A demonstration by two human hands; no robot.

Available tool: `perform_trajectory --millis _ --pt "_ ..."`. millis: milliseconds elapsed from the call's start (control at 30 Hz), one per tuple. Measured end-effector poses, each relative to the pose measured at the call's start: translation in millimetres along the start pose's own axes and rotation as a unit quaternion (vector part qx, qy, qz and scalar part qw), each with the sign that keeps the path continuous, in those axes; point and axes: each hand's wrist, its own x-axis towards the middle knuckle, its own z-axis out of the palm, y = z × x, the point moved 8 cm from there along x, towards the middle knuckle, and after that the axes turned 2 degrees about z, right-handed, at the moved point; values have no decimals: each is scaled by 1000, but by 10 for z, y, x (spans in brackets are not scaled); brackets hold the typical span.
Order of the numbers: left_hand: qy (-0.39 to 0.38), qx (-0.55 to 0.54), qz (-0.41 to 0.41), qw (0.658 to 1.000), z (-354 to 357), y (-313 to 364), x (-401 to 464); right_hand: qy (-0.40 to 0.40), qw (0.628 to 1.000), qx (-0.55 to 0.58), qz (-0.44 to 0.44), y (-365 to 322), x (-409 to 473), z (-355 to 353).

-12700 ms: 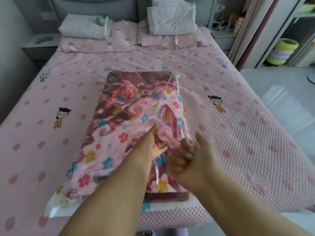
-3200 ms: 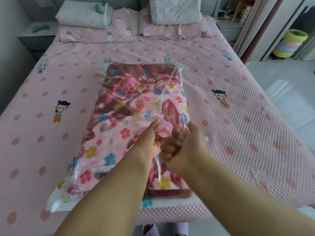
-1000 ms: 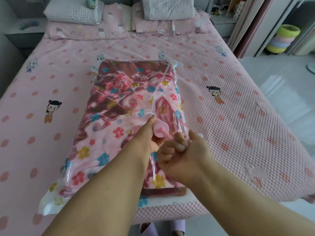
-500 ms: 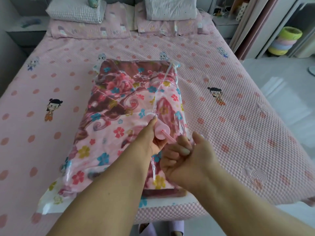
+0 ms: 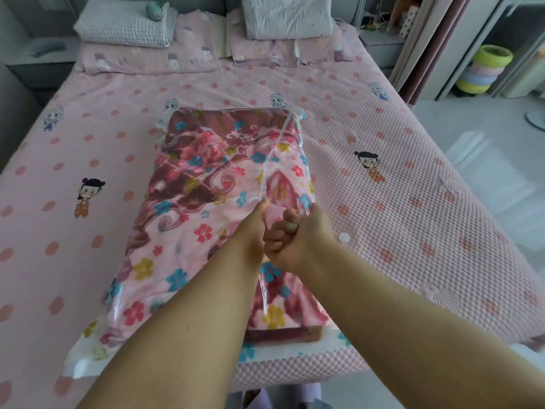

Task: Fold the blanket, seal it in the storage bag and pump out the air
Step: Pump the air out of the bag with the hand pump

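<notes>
The blanket, folded and flower-printed, lay sealed inside the clear storage bag, which rested lengthwise on the bed, its long axis running from the near edge away toward the pillows. The bag's white sealed end hung at the near edge of the mattress.

Slightly right of the bag's centre line and about midway along it sat the pink pump, almost wholly hidden between the two hands; only a sliver of pink showed. The left hand reached forward with its grip curled round the pump's body, thumb tip stretched toward the plastic, pressing it down onto the bag. The right hand sat touching the left, fingers tightly curled round what was judged to be the pump's handle, itself out of sight. With the hands this close together the plunger looked pushed in, so the next move was probably a pull back toward the body, along a line slanting to the near right; the right hand was the one placed for it.

A small white disc, possibly the valve cap, lay on the bed just right of the right hand. The plastic was loose and creased in places, so air likely remained.
</notes>
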Motion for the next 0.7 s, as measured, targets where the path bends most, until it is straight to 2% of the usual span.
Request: perform_trajectory --millis 67,133,200,333,400,467,533,567,600,700 --pt "0 22 -3 1000 -28 -27 32 -25 994 -68 -76 -62 -26 -121" --pt "36 6 0 999 -153 -47 74 -74 996 -45 -31 101 -280 -117" --pt "66 -29 17 997 -244 -28 102 -48 997 41 48 249 -449 -193" --pt "35 1 -3 999 -110 -20 76 -2 997 66 36 73 -97 -104" --pt "-6 9 0 1000 12 -5 45 7 1000 -11 -9 -11 71 -32" --pt "0 19 -1 1000 -6 -7 89 -19 997 -43 -64 -50 8 -105" --pt "41 -1 -8 999 -142 -17 143 -58 998 -4 -6 76 -259 -84" --pt "69 -11 2 998 -225 -11 181 -55 996 60 32 147 -395 -128" --pt "83 -23 11 996 -248 10 158 -37 996 72 41 183 -411 -185" --pt "61 13 2 998 -168 8 174 -7 996 85 38 82 -144 -142"
